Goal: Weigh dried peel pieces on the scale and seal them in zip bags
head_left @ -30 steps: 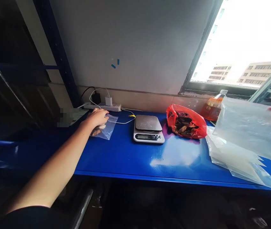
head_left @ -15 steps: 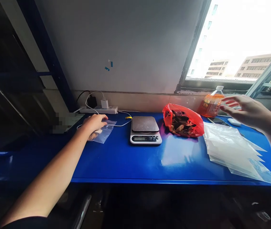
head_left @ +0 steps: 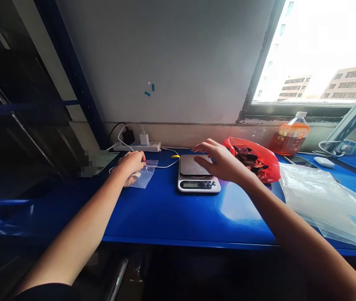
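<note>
At the left of the blue table, my left hand (head_left: pixel 133 163) is closed on a small clear zip bag (head_left: pixel 146 177). Something brownish shows in the bag, partly under the hand, and I cannot make out its kind. My right hand (head_left: pixel 220 161) is above the right side of a kitchen scale (head_left: pixel 199 186), fingers apart and nothing in them. The scale's metal plate (head_left: pixel 190 165) bears nothing that I can see. Behind my right wrist sits a red plastic bag (head_left: pixel 270 161) of dark brown, dried-looking pieces (head_left: pixel 247 159).
Flat clear plastic bags (head_left: pixel 316 188) lie stacked on the right. Behind them are an orange drink bottle (head_left: pixel 290 136), a phone (head_left: pixel 301 161) and a white mouse (head_left: pixel 323 162). A power strip (head_left: pixel 152 146) with chargers and cables runs along the wall. The blue table's (head_left: pixel 165 225) front edge is near me.
My right hand has swept left from near the bottle to over the scale. My left hand stays on the zip bag. The whole view has shifted slightly.
</note>
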Available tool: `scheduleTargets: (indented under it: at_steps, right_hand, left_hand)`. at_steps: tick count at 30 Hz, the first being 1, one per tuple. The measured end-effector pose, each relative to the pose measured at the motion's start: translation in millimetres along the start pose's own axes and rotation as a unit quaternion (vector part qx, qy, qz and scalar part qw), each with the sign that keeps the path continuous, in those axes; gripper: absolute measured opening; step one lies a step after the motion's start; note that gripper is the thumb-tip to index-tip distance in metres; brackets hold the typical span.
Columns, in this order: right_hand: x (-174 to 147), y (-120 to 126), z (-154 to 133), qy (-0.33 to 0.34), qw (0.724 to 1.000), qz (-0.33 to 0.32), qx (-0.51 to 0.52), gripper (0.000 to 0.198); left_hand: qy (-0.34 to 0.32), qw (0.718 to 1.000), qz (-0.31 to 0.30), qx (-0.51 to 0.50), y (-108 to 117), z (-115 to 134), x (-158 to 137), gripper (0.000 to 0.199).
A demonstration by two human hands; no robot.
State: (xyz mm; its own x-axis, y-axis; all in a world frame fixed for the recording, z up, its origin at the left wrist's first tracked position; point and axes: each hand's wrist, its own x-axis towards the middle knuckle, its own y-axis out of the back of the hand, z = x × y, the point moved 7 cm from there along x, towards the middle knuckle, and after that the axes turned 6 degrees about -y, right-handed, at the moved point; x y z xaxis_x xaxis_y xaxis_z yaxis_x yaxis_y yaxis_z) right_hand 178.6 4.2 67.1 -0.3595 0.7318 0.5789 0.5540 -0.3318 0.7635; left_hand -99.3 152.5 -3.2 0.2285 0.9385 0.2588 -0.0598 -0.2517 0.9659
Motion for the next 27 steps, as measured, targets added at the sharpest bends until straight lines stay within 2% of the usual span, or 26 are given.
scheduleTargets:
  at_steps: [4, 8, 10, 12, 15, 18, 20, 23, 25, 27]
  right_hand:
    - [-15.8, -25.5, -1.0, -0.017, 0.999, -0.050, -0.001, 0.019]
    - [-21.8, -26.4, -10.1, -0.015, 0.999, -0.020, 0.042, 0.020]
    - [-21.9, -25.0, -14.7, -0.020, 0.998, 0.001, 0.067, 0.023]
    - [-22.0, -25.3, -17.6, -0.028, 0.996, 0.013, 0.084, 0.025]
    - [-22.5, -25.5, -18.4, -0.033, 0.993, 0.036, 0.105, 0.027]
    - [-21.8, -24.5, -11.6, -0.072, 0.984, 0.059, 0.150, 0.027]
    - [-20.6, -26.5, -3.6, -0.126, 0.967, 0.051, 0.217, 0.028]
    - [-20.7, -37.9, 5.8, -0.216, 0.913, -0.013, 0.345, 0.033]
    - [-22.4, -46.5, 7.0, -0.254, 0.874, -0.066, 0.409, 0.033]
    - [-23.7, -51.8, 5.8, -0.261, 0.850, -0.105, 0.445, 0.031]
  left_hand:
    - [-0.026, 1.000, 0.007, -0.001, 4.0, 3.9, 1.6, 0.003]
    - [-0.112, 0.993, 0.039, -0.015, 21.8, 28.2, -1.2, 0.005]
    - [-0.141, 0.987, 0.077, -0.018, 35.6, 43.8, -6.7, 0.008]
    - [-0.164, 0.976, 0.144, -0.022, 52.6, 60.1, -16.2, 0.011]
    - [-0.218, 0.946, 0.236, -0.041, 74.7, 88.5, -37.7, 0.008]
    - [-0.281, 0.925, 0.244, -0.080, 84.4, 121.1, -59.7, 0.002]
    - [-0.333, 0.911, 0.218, -0.107, 84.9, 144.4, -73.7, 0.004]
    - [-0.398, 0.890, 0.187, -0.123, 81.2, 170.5, -90.9, 0.007]
    - [-0.421, 0.880, 0.180, -0.130, 77.9, 178.6, -97.1, 0.007]
    - [-0.432, 0.875, 0.172, -0.138, 74.7, 181.8, -99.5, 0.005]
